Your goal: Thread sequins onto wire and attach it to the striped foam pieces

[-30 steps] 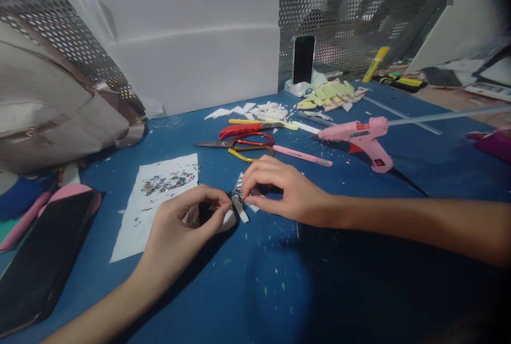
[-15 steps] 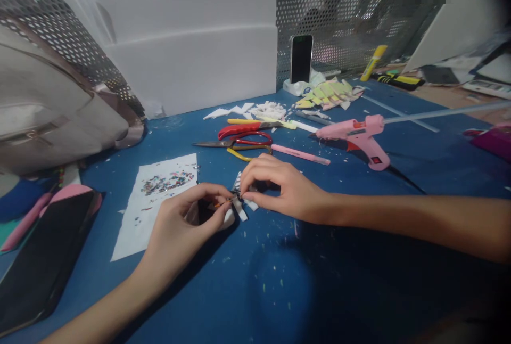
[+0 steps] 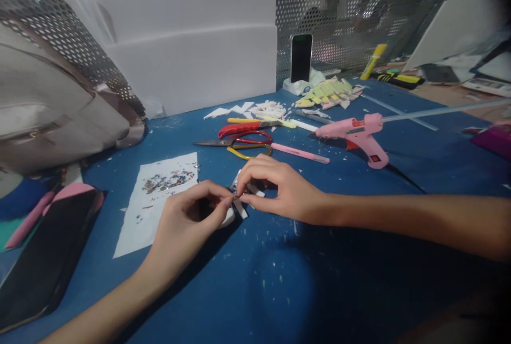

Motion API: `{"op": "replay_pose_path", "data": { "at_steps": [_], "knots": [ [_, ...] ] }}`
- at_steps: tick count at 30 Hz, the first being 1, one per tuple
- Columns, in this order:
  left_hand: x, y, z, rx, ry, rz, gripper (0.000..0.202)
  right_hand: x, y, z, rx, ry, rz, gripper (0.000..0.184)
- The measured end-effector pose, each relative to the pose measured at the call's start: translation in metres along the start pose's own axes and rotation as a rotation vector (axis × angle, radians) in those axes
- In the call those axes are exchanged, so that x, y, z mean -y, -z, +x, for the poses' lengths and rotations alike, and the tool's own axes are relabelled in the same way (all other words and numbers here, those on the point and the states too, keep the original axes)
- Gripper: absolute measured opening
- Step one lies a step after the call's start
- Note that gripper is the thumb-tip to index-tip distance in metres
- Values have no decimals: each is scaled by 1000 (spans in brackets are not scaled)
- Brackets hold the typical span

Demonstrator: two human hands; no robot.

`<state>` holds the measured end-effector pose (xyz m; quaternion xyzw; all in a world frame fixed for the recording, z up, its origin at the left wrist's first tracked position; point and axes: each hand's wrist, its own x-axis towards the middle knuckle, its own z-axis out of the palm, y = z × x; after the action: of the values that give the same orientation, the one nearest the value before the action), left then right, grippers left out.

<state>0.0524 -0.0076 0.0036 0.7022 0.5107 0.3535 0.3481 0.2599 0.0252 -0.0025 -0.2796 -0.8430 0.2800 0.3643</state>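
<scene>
My left hand is closed in a pinch at the middle of the blue table, with its thumb and forefinger on something small that I cannot make out. My right hand meets it there, thumb and fingertips also pressed together, hiding what they hold. Under and between the hands lie white strips, partly covered by the fingers. Left of them is a sheet of white paper bearing a scatter of small multicoloured shiny bits.
Scissors, a red-handled cutter and a pink pen lie beyond my hands. A pink glue gun rests to the right. A dark phone lies left; another phone stands at the back beside white scraps.
The fingertips of both hands have drawn closer together, my right fingers moving slightly left. A small dark and orange piece seen between them is now mostly hidden.
</scene>
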Motion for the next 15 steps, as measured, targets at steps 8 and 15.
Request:
{"op": "replay_pose_path", "data": {
  "at_steps": [8, 15],
  "knots": [
    [0, 0, -1, 10, 39, -21, 14, 0, -3, 1, -1, -104, 77, 2],
    [2, -1, 0, -3, 30, -24, 12, -1, -2, 2, -6, -102, 93, 2]
  ]
}}
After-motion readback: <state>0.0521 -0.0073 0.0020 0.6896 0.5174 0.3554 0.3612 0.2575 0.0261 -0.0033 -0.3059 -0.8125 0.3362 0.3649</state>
